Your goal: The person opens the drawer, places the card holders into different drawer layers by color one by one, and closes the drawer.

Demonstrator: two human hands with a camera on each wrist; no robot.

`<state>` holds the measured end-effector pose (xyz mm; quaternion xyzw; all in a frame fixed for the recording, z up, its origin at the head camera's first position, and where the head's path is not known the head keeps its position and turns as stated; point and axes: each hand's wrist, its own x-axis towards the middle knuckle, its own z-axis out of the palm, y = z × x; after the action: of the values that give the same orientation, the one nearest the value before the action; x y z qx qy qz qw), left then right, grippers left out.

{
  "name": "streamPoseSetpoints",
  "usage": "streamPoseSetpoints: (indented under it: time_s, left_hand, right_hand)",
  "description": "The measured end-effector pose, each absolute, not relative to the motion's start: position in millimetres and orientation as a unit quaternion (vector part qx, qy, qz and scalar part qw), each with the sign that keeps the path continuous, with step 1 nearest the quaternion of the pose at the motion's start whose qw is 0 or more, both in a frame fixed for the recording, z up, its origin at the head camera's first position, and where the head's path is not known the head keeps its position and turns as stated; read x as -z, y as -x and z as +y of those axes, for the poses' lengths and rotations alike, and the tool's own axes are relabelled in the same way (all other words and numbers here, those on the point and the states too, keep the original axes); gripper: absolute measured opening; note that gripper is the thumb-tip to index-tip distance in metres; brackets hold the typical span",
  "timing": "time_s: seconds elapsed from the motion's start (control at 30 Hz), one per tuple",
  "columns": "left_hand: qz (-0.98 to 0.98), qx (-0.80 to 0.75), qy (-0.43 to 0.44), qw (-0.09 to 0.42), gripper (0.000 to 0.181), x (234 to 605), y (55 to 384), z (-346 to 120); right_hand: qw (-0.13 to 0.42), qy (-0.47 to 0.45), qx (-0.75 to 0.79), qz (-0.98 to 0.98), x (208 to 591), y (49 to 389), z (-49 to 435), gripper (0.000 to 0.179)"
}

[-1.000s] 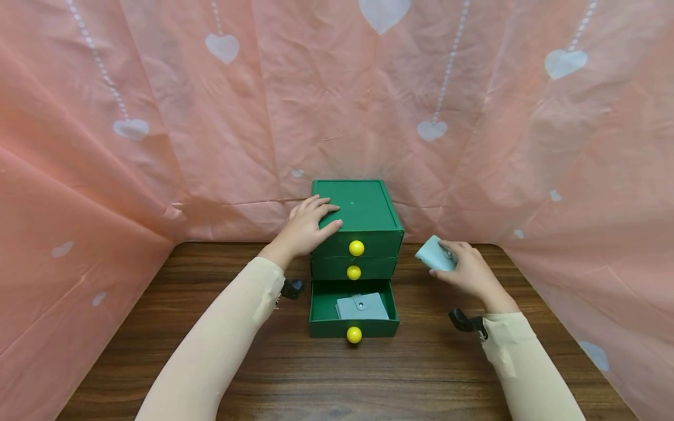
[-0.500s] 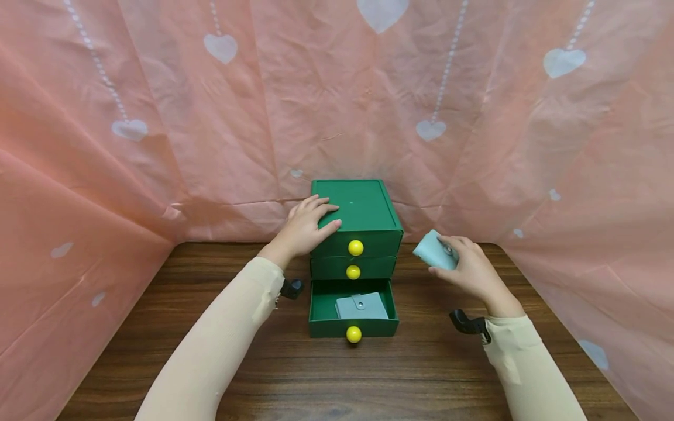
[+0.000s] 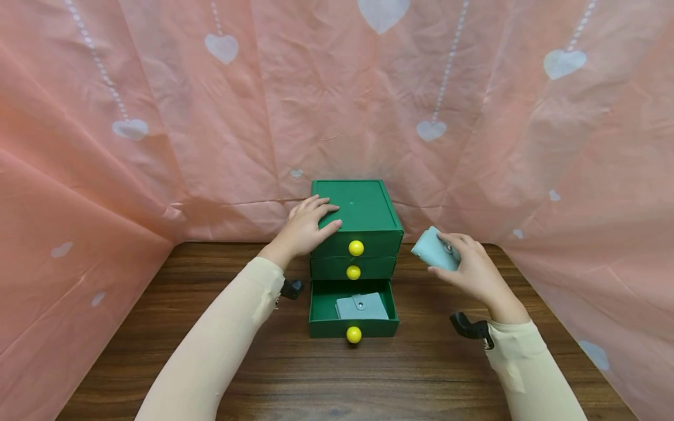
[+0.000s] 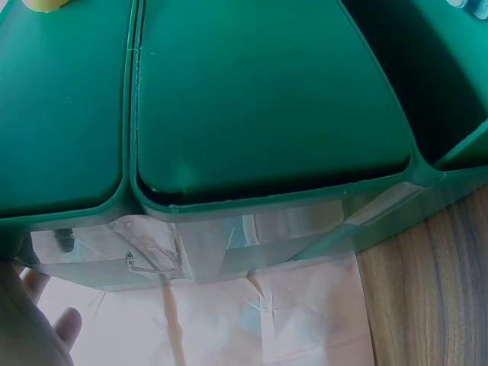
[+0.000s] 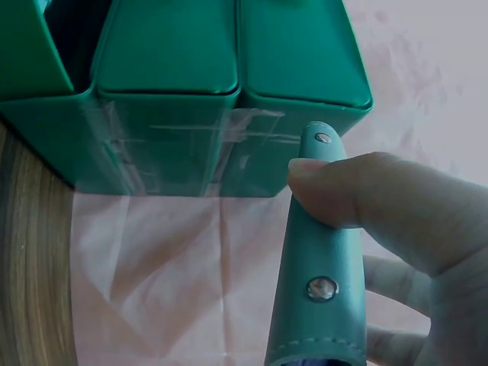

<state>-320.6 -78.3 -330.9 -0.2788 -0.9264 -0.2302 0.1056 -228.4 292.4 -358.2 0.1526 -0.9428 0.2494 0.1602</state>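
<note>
My left hand [image 3: 304,227] rests on the top left edge of a green three-drawer unit [image 3: 363,204], its fingers spread. In the left wrist view, part of that hand shows at the lower left, beside the unit's taped side [image 4: 221,244]. To the right of the unit, my right hand [image 3: 476,272] grips a light blue snap wallet [image 3: 434,251], held tilted above the table. Up close in the right wrist view, the thumb presses the wallet's spine [image 5: 320,252], between two metal rivets. The bottom drawer [image 3: 329,328] stands pulled out, with a grey-blue snap wallet [image 3: 371,307] lying inside.
The two upper drawers are closed; each has a round yellow knob [image 3: 356,248]. Under the unit lies a dark wood table [image 3: 337,380]. A pink curtain [image 3: 337,117] with white hearts hangs behind and on both sides.
My right hand has turned slightly and raised the light blue wallet a little, tilting it further. The left hand and the drawers have stayed put.
</note>
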Motion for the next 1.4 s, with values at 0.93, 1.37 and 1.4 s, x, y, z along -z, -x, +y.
streamPoseSetpoints:
  time_s: [0.93,1.37,1.4]
  left_hand:
    - [-0.925,0.235,0.280,0.107,0.056,332.5,322.4,-78.9]
    - [-0.925,0.235,0.279,0.106,0.056,332.4,321.8,-78.6]
    - [-0.925,0.235,0.280,0.105,0.056,332.5,321.7,-78.7]
  right_hand:
    - [0.202,-0.191,-0.250,-0.927,344.3,211.9,269.6,0.075]
    - [0.214,-0.207,-0.256,-0.920,344.9,207.9,263.5,0.075]
    - [0.215,-0.209,-0.256,-0.919,344.8,207.0,262.6,0.075]
